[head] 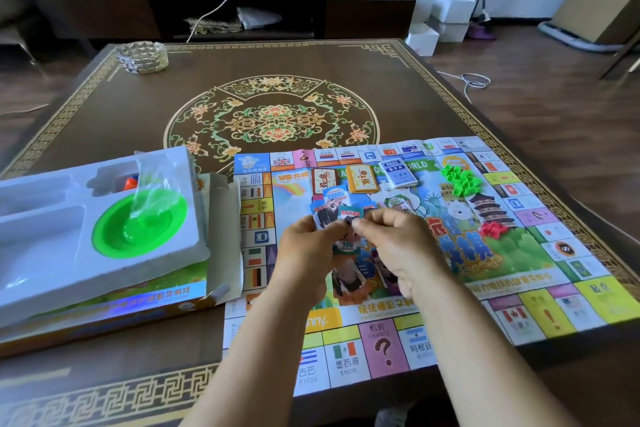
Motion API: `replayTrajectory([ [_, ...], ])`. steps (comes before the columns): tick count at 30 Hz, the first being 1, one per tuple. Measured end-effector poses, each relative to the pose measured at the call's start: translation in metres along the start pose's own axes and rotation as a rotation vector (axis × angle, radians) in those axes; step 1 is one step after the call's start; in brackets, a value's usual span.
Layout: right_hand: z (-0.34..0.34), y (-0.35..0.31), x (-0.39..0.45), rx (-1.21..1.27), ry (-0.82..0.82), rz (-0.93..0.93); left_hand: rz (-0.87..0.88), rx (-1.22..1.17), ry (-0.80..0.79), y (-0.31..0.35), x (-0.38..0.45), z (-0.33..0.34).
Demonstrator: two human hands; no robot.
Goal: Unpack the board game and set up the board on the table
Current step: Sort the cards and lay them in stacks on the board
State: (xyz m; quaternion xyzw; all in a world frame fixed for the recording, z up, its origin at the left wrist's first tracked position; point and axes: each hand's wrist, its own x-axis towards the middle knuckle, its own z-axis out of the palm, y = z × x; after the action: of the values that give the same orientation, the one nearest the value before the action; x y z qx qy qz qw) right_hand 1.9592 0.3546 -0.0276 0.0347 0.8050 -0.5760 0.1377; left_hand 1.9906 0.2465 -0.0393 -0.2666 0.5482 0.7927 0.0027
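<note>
Step in hand: sorting the play money (pixel 341 232) over the middle of the board (pixel 540 302), judged from the fanned notes held between both hands.
Left hand: the left hand (pixel 304 246) grips the bundle of notes, fingers curled round its lower edge.
Right hand: the right hand (pixel 398 243) pinches the top note between thumb and fingertips, just beside the left hand.
Doing it well: peel one note at a time, keep the bundle low over the board so a slipped note lands flat, and lay each value in its own pile clear of the card decks.
Board: lies unfolded on the table (pixel 311 59), at its near right part, with its near edge at the table's front.
On the board: three card decks (pixel 362 178) in a row, a heap of green houses (pixel 462 180) and a smaller heap of red pieces (pixel 493 229), all well apart from the hands.
Tray: the white plastic tray (pixel 52 253) rests on the game box (pixel 145 302), left of the board.
In the tray: a green round dish (pixel 138 225) in one hollow, with a clear plastic bag (pixel 152 184) over it; small coloured bits (pixel 130 180) show in the far compartment, too blurred to name; the long hollows look bare.
Far corner: a glass ashtray (pixel 142 57); what is in it cannot be made out.
</note>
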Motion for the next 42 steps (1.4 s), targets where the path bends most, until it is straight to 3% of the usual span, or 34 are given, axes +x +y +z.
replayTrajectory([
  [6,-0.001,0.001,0.000,0.025,0.054,-0.003,-0.020,-0.049,-0.012,0.001,0.002,-0.003],
  [13,-0.005,0.005,0.002,-0.126,0.058,-0.035,-0.007,0.028,0.011,0.000,0.001,0.000],
  [21,-0.082,0.020,0.006,-0.322,0.247,0.025,-0.101,0.022,-0.136,-0.008,-0.011,0.026],
  [25,-0.096,0.038,0.012,-0.472,0.218,0.085,-0.115,0.050,-0.142,-0.012,-0.012,0.037],
  [33,-0.090,0.040,0.019,-0.535,0.193,0.069,-0.133,0.018,-0.131,-0.016,-0.010,0.041],
  [36,-0.089,0.034,0.014,-0.385,0.201,0.035,-0.111,0.003,-0.130,-0.016,-0.010,0.042],
  [39,-0.079,0.025,0.003,-0.116,0.053,0.055,-0.089,0.034,-0.098,-0.017,-0.011,0.044],
  [42,-0.063,0.025,0.000,-0.030,-0.011,0.082,-0.088,0.039,-0.090,-0.018,-0.012,0.044],
])
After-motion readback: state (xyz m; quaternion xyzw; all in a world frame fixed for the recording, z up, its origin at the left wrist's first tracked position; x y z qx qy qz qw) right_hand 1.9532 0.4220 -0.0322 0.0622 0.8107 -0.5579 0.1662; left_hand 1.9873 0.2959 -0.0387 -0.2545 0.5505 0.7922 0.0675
